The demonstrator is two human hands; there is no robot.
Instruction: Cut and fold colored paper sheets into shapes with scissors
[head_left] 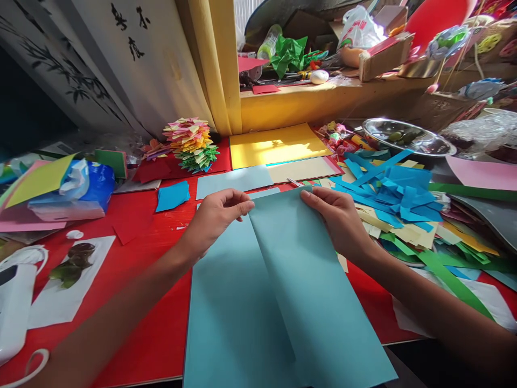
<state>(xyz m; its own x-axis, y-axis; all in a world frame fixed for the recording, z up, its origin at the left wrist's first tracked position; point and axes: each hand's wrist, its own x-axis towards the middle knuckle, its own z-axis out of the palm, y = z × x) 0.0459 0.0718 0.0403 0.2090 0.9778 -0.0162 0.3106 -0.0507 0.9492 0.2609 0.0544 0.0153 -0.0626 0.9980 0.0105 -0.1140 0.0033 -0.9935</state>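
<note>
A light blue sheet of paper [307,269] is folded over lengthwise and raised at its far end. My left hand [218,218] pinches its top left corner between thumb and fingers. At the top right corner my right hand [337,215] grips the sheet, thumb on top. Beneath it lies more light blue paper [230,302], flat near the table's front edge. The tip of a pair of scissors [294,182] shows just beyond the sheet's far edge.
Blue paper strips [404,188] pile up at the right, near a metal bowl [409,136]. A layered folded-paper piece [191,144] stands at the back left of the red table [141,302]. Yellow paper [278,145] lies at the back, a white device [16,307] at left.
</note>
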